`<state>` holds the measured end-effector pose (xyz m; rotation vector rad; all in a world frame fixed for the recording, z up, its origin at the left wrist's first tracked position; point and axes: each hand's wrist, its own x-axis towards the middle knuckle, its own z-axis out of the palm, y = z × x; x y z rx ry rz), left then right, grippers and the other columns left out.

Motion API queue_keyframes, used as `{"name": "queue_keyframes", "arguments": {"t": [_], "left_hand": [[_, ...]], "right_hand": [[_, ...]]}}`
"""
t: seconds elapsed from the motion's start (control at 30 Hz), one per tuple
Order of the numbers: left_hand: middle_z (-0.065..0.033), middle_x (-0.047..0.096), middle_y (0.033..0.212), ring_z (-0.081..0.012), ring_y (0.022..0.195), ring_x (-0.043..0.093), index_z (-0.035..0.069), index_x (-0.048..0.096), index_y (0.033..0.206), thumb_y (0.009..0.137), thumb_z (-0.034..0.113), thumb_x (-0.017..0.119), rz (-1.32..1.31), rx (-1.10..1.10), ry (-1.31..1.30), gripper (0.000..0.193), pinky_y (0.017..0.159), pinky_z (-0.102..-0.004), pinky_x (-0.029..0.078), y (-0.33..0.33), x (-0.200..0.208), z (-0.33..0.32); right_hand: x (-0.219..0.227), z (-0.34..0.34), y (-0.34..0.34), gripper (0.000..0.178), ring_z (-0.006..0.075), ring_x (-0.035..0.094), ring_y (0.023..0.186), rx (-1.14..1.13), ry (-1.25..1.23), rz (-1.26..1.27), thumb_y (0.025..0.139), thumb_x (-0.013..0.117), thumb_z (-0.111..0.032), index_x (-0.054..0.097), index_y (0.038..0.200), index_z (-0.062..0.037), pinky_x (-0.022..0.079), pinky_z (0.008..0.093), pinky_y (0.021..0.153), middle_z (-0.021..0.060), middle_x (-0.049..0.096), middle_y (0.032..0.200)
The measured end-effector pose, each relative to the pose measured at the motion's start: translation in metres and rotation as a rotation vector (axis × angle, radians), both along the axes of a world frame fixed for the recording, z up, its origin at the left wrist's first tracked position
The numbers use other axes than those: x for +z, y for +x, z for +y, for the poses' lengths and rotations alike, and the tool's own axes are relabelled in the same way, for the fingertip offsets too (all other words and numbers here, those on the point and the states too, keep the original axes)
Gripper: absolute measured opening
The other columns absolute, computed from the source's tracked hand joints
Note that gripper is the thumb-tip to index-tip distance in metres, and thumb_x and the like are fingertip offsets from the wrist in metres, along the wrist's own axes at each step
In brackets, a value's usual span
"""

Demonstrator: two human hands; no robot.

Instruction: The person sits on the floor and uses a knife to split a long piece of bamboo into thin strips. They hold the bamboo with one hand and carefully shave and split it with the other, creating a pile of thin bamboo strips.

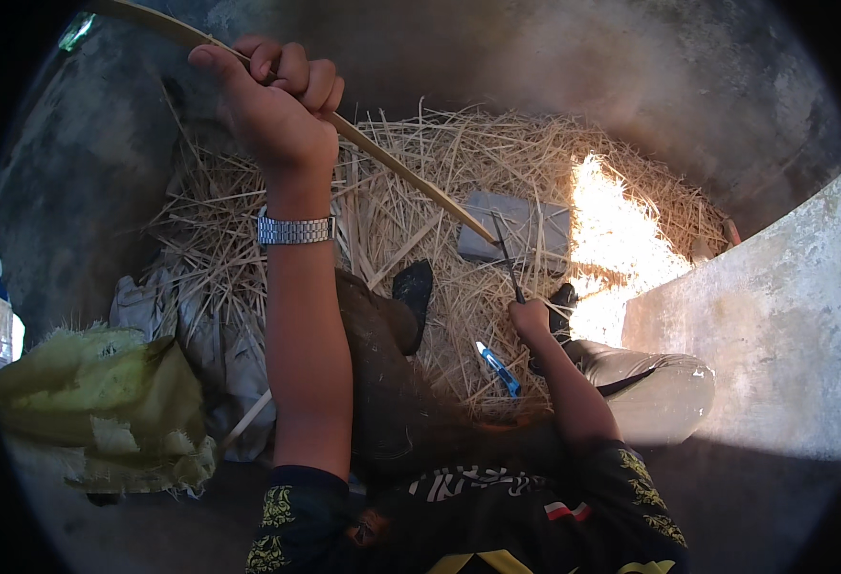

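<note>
The long, pale strip (411, 176), bamboo by the look of it, slants through my head view from the upper left corner down to the middle, its lower end over the grey block (528, 228). I judge it already split to a narrow, fairly even width, since it runs straight and slim in one piece. How much of its surface is dressed I cannot tell from here; with the blade at its end, I take the paring to be unfinished.

The strip runs through the left hand (287, 103), raised and well forward, with fingers curled round it and the thumb lying along it. One part reaches past that fist to the upper left; the other slopes down toward the right hand (530, 320). That hand is lower and nearer the body, closed around the handle of a slim, dark knife (508, 256). The blade points away from the body and meets the strip's lower end in my view; whether the edge actually touches, I cannot make out. The strip's tip lies just beyond the right fist, well apart from the left.

Farther out, I see straw-like shavings (382, 225) heaped around the block, a blue utility cutter (498, 369) lying between the legs, and a yellow-green woven sack (105, 407) at far left.
</note>
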<state>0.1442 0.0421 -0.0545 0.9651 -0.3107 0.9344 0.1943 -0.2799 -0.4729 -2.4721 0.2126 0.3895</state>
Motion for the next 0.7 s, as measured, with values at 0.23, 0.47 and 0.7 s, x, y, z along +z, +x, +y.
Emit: {"name": "queue_keyframes", "arguments": {"t": [0.23, 0.47, 0.7], "left_hand": [[0.0061, 0.019, 0.054, -0.0082, 0.045, 0.012, 0.016, 0.035, 0.078, 0.096, 0.072, 0.035, 0.033, 0.107, 0.008, 0.059, 0.046, -0.0279, 0.014, 0.002, -0.005, 0.020], [0.0063, 0.019, 0.053, -0.0084, 0.048, 0.011, 0.018, 0.031, 0.071, 0.096, 0.072, 0.038, -0.002, -0.311, 0.075, 0.059, 0.047, -0.0272, 0.013, -0.009, -0.008, 0.044], [0.0071, 0.019, 0.052, -0.0087, 0.047, 0.010, 0.018, 0.033, 0.071, 0.093, 0.074, 0.039, 0.090, -0.130, 0.035, 0.061, 0.048, -0.0282, 0.013, -0.004, -0.003, 0.039]], "right_hand": [[0.137, 0.048, 0.014, 0.040, 0.0248, 0.059, 0.059, -0.031, 0.479, -0.352, 0.085, 0.063, -0.029, 0.060, 0.066, 0.0061, 0.045, 0.0430, 0.059, 0.0170, 0.058, 0.060], [0.062, 0.031, -0.004, 0.038, 0.0231, 0.057, 0.049, -0.018, 0.203, 0.318, 0.083, 0.065, -0.026, 0.056, 0.064, 0.0052, 0.049, 0.0421, 0.052, 0.0126, 0.056, 0.055], [0.124, 0.040, 0.011, 0.045, 0.0277, 0.057, 0.053, 0.042, 0.490, -0.325, 0.083, 0.065, -0.035, 0.059, 0.065, 0.0062, 0.045, 0.0393, 0.053, 0.0159, 0.061, 0.059]]}}
